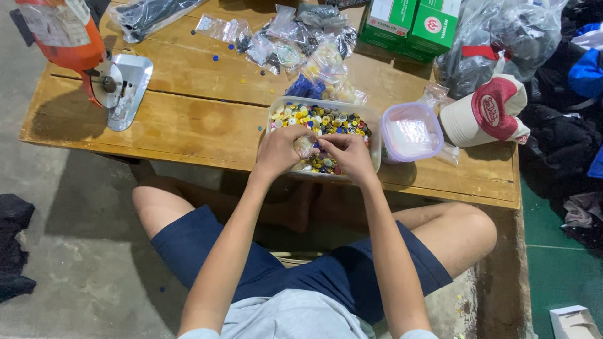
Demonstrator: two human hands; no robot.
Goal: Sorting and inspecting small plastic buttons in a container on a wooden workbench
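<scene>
Pinching something small and pale between them, the left hand (281,150) and right hand (347,154) meet over the near half of a clear plastic tub (374,129) full of mixed coloured buttons (323,119). Both hands are nearly closed, fingertips drawn together on a small clear bag (305,146) held between them; what is inside it is too small to tell. The tub sits on a low wooden table (188,119), close to its near edge, with the hands at its 6 o'clock side. At the tub's 3 o'clock, just beside it, stands a small round container with a purple rim (411,133). Further toward 3 o'clock lies a cream and red cap (487,112). At 12 o'clock lie several small clear bags (282,37), and green boxes (411,22) toward 1 o'clock. An orange machine with a metal base (122,85) stands at 9 o'clock, well apart.
</scene>
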